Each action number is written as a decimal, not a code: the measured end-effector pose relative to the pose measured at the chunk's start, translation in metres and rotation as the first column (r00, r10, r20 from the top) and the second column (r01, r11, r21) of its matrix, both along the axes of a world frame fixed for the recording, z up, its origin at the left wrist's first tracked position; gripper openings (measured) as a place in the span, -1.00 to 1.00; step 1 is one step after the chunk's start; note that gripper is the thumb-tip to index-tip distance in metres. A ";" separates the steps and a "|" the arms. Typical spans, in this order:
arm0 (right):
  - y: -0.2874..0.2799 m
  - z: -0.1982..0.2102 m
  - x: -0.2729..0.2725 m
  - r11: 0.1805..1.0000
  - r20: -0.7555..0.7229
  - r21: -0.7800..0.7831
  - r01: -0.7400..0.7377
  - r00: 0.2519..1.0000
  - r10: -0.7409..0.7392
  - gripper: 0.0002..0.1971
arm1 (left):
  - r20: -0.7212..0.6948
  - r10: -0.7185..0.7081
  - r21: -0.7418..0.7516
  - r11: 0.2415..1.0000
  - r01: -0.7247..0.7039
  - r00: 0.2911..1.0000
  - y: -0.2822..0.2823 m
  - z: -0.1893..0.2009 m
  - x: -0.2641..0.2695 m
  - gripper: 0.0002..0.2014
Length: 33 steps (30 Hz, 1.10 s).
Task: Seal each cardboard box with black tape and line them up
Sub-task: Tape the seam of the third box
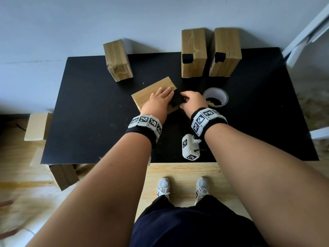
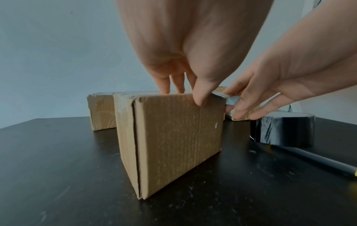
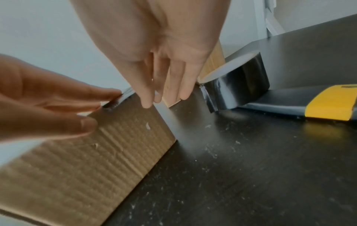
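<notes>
On the black worktop (image 1: 85, 107) a cardboard box (image 1: 151, 91) lies near the middle, turned at an angle, and both hands are on it. The left hand (image 1: 160, 100) lies flat across the top, fingers straight and pressing down, the thumb reaching over the near edge as the left wrist view shows; its grip is open, closed round nothing. The right hand (image 1: 193, 101) is at the box's right end, where a strip of black tape (image 1: 176, 99) lies over the top edge and down the side. The right fingers (image 3: 146, 97) point down, fairly straight, their tips at the box's corner on the tape; whether they pinch the strip or only press it I cannot tell, since the wrist views are blurred there. Just to the right of the hands sits the roll of black tape (image 1: 215, 97), flat on the worktop, with a black and yellow cutter (image 3: 328, 105) touching its near side. At the back right, two boxes (image 1: 194, 52) (image 1: 225, 52) stand side by side, each with a short black strip over its front top edge. A fourth box (image 1: 117, 59) stands at the back left, tilted away from that pair and with no black strip showing.
</notes>
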State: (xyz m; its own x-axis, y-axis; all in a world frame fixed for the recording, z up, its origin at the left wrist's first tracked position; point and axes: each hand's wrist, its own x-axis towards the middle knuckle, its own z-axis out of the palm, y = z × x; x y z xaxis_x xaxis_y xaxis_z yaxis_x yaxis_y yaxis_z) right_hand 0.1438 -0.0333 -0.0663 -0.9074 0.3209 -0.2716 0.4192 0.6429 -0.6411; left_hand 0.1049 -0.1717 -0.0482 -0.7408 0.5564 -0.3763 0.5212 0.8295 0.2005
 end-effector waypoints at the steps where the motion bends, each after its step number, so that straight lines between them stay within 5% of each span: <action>1: 0.000 -0.002 0.000 1.000 -0.013 0.023 -0.014 1.000 0.014 -0.60 | 0.001 0.004 -0.002 1.000 -0.004 1.000 0.000 -0.001 0.001 -0.22; 10: -0.002 -0.017 0.000 0.927 -0.035 0.368 -0.074 0.995 0.094 -0.73 | 0.015 0.045 0.032 0.998 -0.046 0.999 0.002 -0.005 0.001 -0.18; 20: -0.003 -0.020 -0.007 0.924 0.128 0.358 -0.137 0.987 0.097 -0.70 | 0.002 0.038 0.023 0.999 -0.038 0.999 0.002 -0.002 0.002 -0.20; 27: -0.011 -0.022 -0.004 0.835 0.085 0.521 -0.178 0.984 0.157 -0.78 | 0.019 0.030 -0.018 0.999 -0.029 0.999 0.004 0.001 -0.001 -0.19; 33: -0.006 -0.025 -0.004 0.864 0.048 0.464 -0.198 0.979 0.198 -0.82 | 0.018 0.072 0.060 0.996 -0.073 0.997 0.004 -0.005 -0.002 -0.30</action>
